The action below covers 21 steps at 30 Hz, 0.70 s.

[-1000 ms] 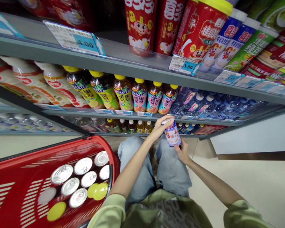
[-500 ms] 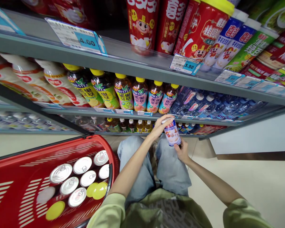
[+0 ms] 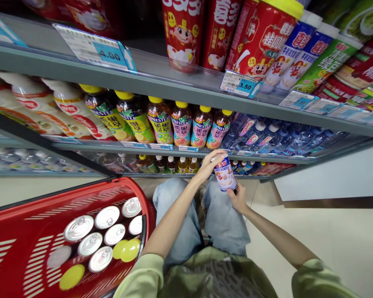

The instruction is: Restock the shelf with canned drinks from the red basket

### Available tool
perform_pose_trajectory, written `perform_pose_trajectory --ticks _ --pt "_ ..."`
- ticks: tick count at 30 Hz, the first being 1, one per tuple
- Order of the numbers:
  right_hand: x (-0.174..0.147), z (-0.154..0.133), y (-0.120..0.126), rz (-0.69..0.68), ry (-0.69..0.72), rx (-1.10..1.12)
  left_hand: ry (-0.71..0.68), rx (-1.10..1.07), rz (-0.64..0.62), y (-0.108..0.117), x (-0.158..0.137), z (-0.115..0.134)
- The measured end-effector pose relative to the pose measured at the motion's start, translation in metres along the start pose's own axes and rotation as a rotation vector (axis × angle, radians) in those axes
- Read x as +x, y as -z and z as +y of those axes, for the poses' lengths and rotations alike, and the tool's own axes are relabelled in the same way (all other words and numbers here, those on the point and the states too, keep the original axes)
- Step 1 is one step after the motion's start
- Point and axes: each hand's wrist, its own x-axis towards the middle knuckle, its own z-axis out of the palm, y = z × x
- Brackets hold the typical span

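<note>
Can [image 3: 225,176] turned slightly, right of basket [image 3: 140,191]; left hand [image 3: 208,167], right hand [image 3: 238,197]: fingers clamped on it. Slackened grip could drop it.

- Left hand [image 3: 208,167]: one.
- Right hand [image 3: 238,198]: one.
- Held can [image 3: 225,174]: one, between both hands.
- Red basket [image 3: 34,227]: one.
- Silver can tops [image 3: 101,259] visible in it: seven.
- Yellow lids [image 3: 72,277] in it: three.
- Whitish lid [image 3: 58,257] in it: one.
- Yellow-capped tea bottles [image 3: 181,126], front row: six.
- Blue-and-white cans [image 3: 309,60], upper shelf [image 3: 155,82]: two.
- Clear blue-capped bottles [image 3: 254,136]: several, too crowded to count.
</note>
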Motion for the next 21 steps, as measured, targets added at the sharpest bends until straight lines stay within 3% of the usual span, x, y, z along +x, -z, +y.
perform_pose_trajectory --ticks 21 --pt "-0.0014 0.0013 0.0004 -0.013 -0.050 -0.032 0.016 -0.003 0.033 -0.0017 0.0028 0.0005"
